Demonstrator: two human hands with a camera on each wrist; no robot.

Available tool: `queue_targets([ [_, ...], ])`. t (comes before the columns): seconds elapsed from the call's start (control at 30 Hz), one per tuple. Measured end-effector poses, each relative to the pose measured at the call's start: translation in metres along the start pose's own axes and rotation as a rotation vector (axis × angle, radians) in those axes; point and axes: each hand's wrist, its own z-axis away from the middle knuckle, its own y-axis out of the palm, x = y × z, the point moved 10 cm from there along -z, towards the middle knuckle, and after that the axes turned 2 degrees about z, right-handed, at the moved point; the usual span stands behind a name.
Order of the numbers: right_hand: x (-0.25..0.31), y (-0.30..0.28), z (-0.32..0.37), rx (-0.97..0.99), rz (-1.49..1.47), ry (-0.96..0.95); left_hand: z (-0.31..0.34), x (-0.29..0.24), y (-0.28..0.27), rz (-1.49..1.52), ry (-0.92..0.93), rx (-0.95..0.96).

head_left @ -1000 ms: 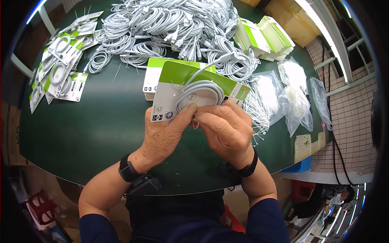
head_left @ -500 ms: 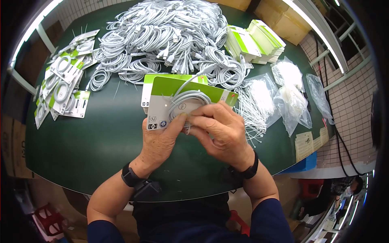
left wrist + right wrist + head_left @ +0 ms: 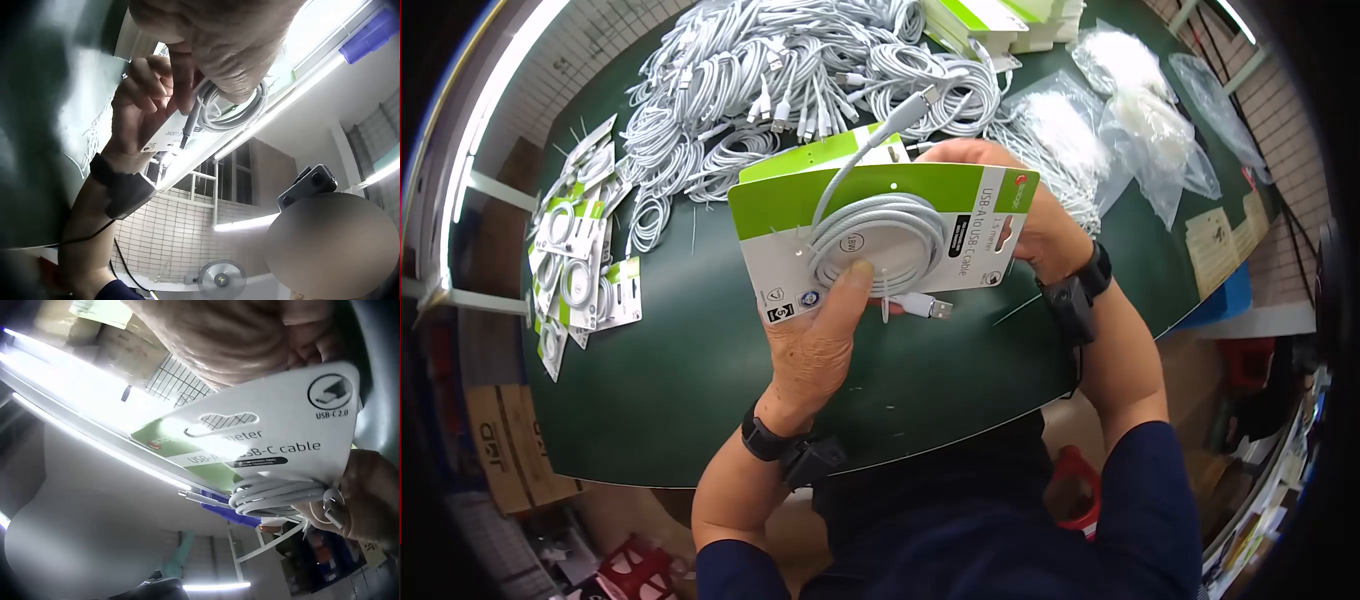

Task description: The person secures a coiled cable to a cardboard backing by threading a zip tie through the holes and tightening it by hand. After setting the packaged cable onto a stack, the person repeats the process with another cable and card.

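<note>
My left hand (image 3: 812,345) grips a green and white packaging card (image 3: 780,262) from below, its thumb pressed on the coiled white USB cable (image 3: 928,222) lying on the card's front. One cable plug (image 3: 905,112) sticks up past the top edge, and the USB-A plug (image 3: 924,305) hangs at the lower edge by a small white loop (image 3: 886,312). My right hand (image 3: 1045,235) reaches behind the card's right side. Its fingers look bent near the card's back in the left wrist view; I cannot tell what they hold.
A big heap of coiled white cables (image 3: 750,75) lies at the back. Finished carded cables (image 3: 580,280) are piled at the left. More cards (image 3: 980,25) stand stacked at the back right, near loose white cable ties (image 3: 1055,150) and plastic bags (image 3: 1155,130). Another card stack (image 3: 810,155) sits behind the held card.
My right hand has left the coil at the card's front and moved right, round behind the card. The card is now turned flatter toward the head camera, with the USB-A plug exposed.
</note>
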Motion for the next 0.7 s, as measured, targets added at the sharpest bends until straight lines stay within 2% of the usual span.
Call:
queue_targets([
  [0.1, -0.055, -0.001, 0.029, 0.249, -0.192, 0.062, 0.004, 0.000, 0.000, -0.018, -0.001, 0.001],
  [0.13, -0.058, -0.004, 0.032, 0.244, -0.208, 0.058, 0.005, 0.002, -0.001, -0.055, -0.015, 0.007],
  [0.23, -0.068, -0.008, 0.036, 0.236, 0.192, 0.108, 0.008, 0.006, -0.002, -0.133, -0.040, 0.016],
  [0.27, -0.068, -0.006, 0.037, 0.235, 0.186, 0.106, 0.007, 0.007, -0.005, -0.129, -0.025, 0.002],
  [0.37, -0.045, 0.000, 0.042, 0.208, 0.244, -0.108, 0.008, 0.006, -0.010, -0.117, 0.007, -0.031],
  [0.4, -0.044, 0.002, 0.043, 0.208, 0.245, -0.107, 0.009, 0.006, -0.009, -0.133, 0.002, -0.029],
  [0.5, -0.042, 0.013, 0.042, 0.256, -0.175, 0.000, 0.010, 0.006, -0.007, -0.151, -0.001, -0.035],
  [0.67, -0.028, 0.031, 0.040, 0.223, -0.339, 0.019, 0.008, 0.009, -0.005, -0.093, -0.029, -0.039],
  [0.7, -0.015, 0.034, 0.038, 0.218, -0.229, -0.105, 0.007, 0.009, -0.005, -0.095, -0.031, -0.027],
])
